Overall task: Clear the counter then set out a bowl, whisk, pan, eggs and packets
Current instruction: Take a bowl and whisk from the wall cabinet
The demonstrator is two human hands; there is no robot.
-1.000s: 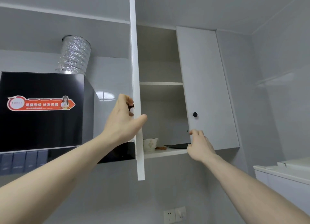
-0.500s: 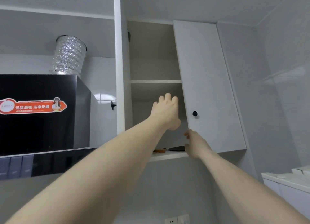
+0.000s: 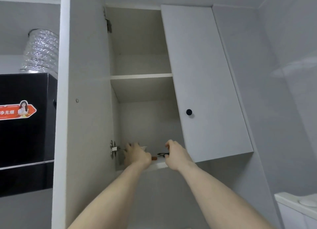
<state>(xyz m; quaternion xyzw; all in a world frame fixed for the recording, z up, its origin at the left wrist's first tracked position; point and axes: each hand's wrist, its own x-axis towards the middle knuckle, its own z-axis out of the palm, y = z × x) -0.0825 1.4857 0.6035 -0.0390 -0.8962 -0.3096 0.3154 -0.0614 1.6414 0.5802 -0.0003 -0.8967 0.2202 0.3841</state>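
Open wall cabinet (image 3: 142,119), grey walls

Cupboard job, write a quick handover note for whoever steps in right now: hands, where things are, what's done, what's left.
Left hand: inside the cupboard on the bottom shelf, around the bowl, which it mostly hides; grip not clear.
Right hand: at the shelf's front edge beside the dark pan; fingers curled, contact unclear.
An orange handle lies between the hands.
Done: left door open.
Left: lift out bowl and pan, then find whisk, eggs and packets, none in view. Counter not in view.
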